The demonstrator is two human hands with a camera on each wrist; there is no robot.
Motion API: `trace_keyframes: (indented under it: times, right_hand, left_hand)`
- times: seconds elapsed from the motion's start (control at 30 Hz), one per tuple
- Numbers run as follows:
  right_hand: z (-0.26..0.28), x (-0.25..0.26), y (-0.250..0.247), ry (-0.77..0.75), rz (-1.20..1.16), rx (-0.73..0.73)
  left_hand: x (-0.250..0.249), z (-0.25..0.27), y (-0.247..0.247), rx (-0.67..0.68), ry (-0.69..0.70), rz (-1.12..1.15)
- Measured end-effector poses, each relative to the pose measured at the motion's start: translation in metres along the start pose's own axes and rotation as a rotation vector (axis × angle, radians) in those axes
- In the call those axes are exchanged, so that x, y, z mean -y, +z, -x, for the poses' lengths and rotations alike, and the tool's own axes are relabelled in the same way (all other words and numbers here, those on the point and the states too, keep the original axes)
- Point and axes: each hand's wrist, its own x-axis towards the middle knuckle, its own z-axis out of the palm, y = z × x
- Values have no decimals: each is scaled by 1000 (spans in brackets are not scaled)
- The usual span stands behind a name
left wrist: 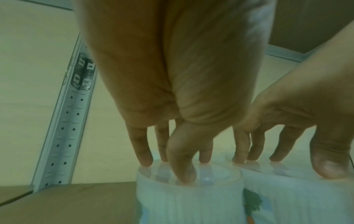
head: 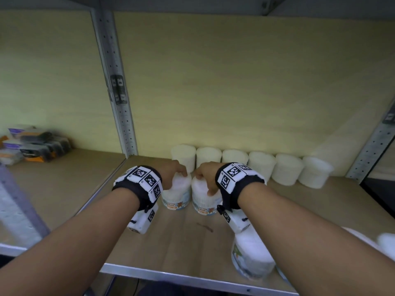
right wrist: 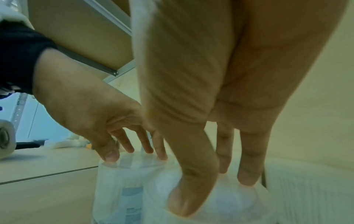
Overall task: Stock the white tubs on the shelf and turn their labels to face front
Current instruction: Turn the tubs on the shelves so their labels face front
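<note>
- My left hand (head: 171, 174) grips the left tub (head: 176, 196) by its lid; my right hand (head: 206, 174) grips the right tub (head: 204, 199).
- Both tubs stand touching, mid-shelf (head: 171, 242), near the back row (head: 263, 165).
- I rotate each gently, keeping labels facing near.

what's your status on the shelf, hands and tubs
Left hand grips left white plastic tub by its top; right hand grips its neighbour. Labels face front. Nothing blocking.
</note>
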Motion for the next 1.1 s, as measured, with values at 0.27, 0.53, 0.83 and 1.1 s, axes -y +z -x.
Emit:
trace_keyframes:
  times: [0.27, 0.53, 0.83, 1.1]
  right_hand:
    - [59, 25, -2, -81, -15, 24]
    - [104, 42, -1, -119, 39, 91]
    - [136, 48, 12, -129, -54, 67]
    - [154, 41, 19, -136, -132, 63]
  left_hand:
    - [-13, 37, 10, 8, -4, 71]
    - [-22, 72, 15, 43, 31, 95]
    - [-33, 103, 23, 24, 53, 67]
    - [-40, 113, 24, 25, 60, 68]
